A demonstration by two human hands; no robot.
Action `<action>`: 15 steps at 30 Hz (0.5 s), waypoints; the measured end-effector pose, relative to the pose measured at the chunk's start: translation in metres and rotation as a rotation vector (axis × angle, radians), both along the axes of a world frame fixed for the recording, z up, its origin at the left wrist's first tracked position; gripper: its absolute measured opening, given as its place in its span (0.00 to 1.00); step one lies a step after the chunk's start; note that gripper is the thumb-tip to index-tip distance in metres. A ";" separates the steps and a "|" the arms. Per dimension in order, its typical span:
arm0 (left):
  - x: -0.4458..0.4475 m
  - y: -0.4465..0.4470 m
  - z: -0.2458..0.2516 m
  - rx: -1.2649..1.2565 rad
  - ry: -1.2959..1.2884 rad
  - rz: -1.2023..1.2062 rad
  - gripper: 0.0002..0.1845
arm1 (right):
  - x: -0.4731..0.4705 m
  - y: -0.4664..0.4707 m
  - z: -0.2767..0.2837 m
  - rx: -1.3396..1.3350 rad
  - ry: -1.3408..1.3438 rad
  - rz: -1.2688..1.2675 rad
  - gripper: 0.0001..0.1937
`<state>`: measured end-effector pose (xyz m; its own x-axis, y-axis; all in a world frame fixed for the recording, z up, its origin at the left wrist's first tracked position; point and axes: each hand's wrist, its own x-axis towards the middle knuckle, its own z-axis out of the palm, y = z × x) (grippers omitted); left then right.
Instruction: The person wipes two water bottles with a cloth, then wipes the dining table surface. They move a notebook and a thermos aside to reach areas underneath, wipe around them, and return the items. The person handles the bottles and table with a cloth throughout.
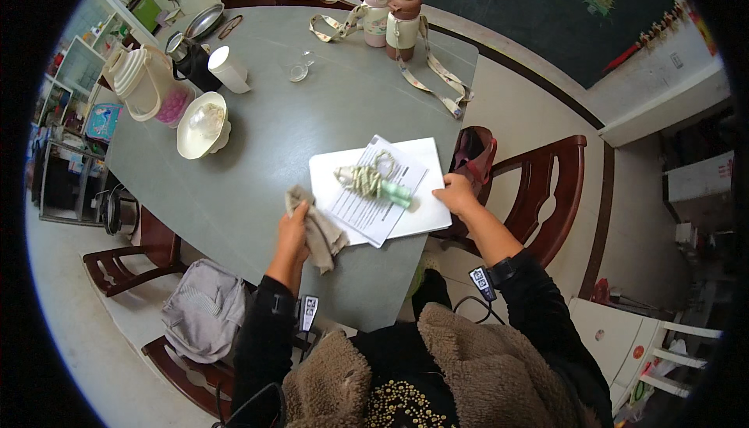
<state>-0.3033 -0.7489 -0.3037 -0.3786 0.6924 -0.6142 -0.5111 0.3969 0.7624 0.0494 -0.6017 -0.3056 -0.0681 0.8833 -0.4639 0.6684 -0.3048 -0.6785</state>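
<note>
My left hand [290,235] pinches a crumpled grey-brown cloth [320,235] beside the left edge of a white paper stack [428,162]. Whether its fingers also touch the stack is hidden by the cloth. On the opposite side, my right hand [457,195] grips the stack's right edge, thumb on top. A printed sheet [357,214] lies askew on the stack and bears writing. Resting on the sheet is a wound-up bundle of pale beaded cord, seemingly a skipping rope [364,182], with green handles; it looks slightly blurred.
The grey table [263,129] holds a footed bowl [202,147], a white cup [229,71], a lidded plastic pitcher [137,83], a dark flask [196,65], and two strapped bottles [404,30]. Wooden chairs [544,194] surround it; one carries a grey backpack [208,311].
</note>
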 end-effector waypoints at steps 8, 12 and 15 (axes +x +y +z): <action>0.034 0.126 0.009 0.057 0.025 -0.113 0.17 | 0.041 0.069 -0.001 0.085 0.078 -0.114 0.15; 0.036 0.154 0.020 0.080 0.094 -0.099 0.16 | 0.041 0.081 0.001 0.026 0.171 -0.150 0.19; 0.015 0.155 0.024 0.108 0.151 -0.087 0.15 | 0.041 0.078 0.001 0.097 0.154 -0.143 0.29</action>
